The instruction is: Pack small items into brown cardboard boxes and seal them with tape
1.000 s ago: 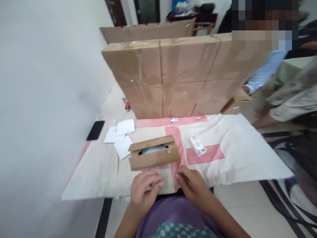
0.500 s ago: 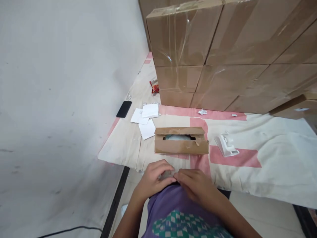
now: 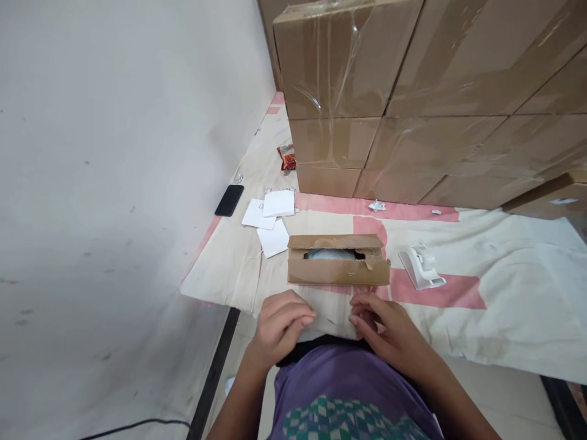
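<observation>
Just in front of the long cardboard box (image 3: 339, 273), at the near edge of the bed-like surface, both hands are raised and apart. My left hand (image 3: 282, 324) has thumb and forefinger pinched together. Opposite it, my right hand (image 3: 383, 324) is curled with its fingertips closed. A barely visible see-through strip, looking like clear tape (image 3: 328, 319), spans the gap between them. Through a slot in the box's top, something pale blue-green shows. A small white tape dispenser (image 3: 422, 267) stands to the right of the box.
Taped cardboard cartons (image 3: 413, 134) are stacked at the back. White paper squares (image 3: 274, 238) and a black phone (image 3: 230, 200) lie to the left, near a wall (image 3: 114, 153). A red packet (image 3: 287, 159) and a crumpled silvery scrap (image 3: 377, 206) rest by the cartons.
My hands, close together over a crinkled clear piece half a second ago, have moved apart, the right one toward the right. The box and dispenser stay in place.
</observation>
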{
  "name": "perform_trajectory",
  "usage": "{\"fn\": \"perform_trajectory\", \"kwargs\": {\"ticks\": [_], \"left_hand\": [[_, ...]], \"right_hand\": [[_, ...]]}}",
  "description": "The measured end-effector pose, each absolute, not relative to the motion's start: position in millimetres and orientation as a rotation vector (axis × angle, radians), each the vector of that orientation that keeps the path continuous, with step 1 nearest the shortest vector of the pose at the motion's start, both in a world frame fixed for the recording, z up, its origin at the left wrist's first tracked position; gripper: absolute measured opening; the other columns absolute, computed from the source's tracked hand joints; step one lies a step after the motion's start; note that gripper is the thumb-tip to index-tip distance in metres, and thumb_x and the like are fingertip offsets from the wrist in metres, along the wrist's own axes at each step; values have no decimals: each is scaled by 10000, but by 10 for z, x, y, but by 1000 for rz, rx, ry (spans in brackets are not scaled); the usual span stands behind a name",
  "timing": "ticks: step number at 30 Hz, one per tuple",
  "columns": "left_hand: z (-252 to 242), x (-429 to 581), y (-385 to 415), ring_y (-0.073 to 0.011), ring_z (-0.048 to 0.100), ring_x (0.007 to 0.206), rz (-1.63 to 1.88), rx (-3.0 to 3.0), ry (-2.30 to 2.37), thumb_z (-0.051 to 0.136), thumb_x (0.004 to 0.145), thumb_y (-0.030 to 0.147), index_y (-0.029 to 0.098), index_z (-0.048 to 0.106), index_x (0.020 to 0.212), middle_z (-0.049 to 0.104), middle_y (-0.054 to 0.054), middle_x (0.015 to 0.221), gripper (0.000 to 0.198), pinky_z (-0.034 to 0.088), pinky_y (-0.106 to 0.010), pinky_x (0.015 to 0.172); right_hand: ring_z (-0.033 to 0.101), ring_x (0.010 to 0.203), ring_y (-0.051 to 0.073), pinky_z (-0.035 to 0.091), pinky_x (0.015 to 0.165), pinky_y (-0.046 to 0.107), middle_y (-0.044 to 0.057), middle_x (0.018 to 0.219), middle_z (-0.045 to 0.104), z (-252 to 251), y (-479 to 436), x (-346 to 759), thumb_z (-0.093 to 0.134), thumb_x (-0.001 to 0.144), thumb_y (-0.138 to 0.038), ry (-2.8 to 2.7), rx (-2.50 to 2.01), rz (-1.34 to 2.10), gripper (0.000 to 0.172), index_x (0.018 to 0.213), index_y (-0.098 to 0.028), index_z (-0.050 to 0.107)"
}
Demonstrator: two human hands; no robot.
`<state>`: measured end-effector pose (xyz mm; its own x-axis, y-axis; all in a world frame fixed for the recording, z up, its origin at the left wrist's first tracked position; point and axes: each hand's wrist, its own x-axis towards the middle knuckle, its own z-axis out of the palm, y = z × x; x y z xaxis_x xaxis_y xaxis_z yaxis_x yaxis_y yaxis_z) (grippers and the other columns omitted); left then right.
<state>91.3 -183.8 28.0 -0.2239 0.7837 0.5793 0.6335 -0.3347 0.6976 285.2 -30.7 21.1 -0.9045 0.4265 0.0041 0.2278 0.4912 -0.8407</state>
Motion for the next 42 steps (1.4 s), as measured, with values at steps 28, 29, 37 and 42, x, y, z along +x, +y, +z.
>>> {"fn": "perform_trajectory", "kwargs": {"ticks": [28,29,37,42], "left_hand": [[977,156,-965,-120,598,733,429,1897,1858,583,979,377,199,625,873,655,28,831,211,393,-229,649],[971,127,-881,-121,589,719,386,1861,1830,621,953,394,201,626,858,648,35,808,214,381,-228,639],[721,146,-509,-157,596,728,36,1758,1866,702,864,372,235,633,922,650,39,794,164,329,-275,607],[624,229,-605,-268,594,1060,96,1849,2120,751,824,432,257,576,1314,616,-65,1152,548,447,-329,758]], "right_hand": [[345,1497,339,205,1223,620,130,1589,443,55,171,2389,470,1017,-358,-2831,-496,291,520,1499,-162,467],[336,1504,336,207,1225,620,129,1596,432,13,169,2387,469,1019,-360,-2840,-497,292,516,1493,-155,477],[318,1520,306,227,1237,584,90,1607,419,-36,153,2421,464,1018,-463,-2806,-532,315,548,1480,-170,503],[309,1525,300,214,1242,583,76,1616,404,-49,172,2415,431,1028,-476,-2798,-533,352,547,1475,-171,507]]}}
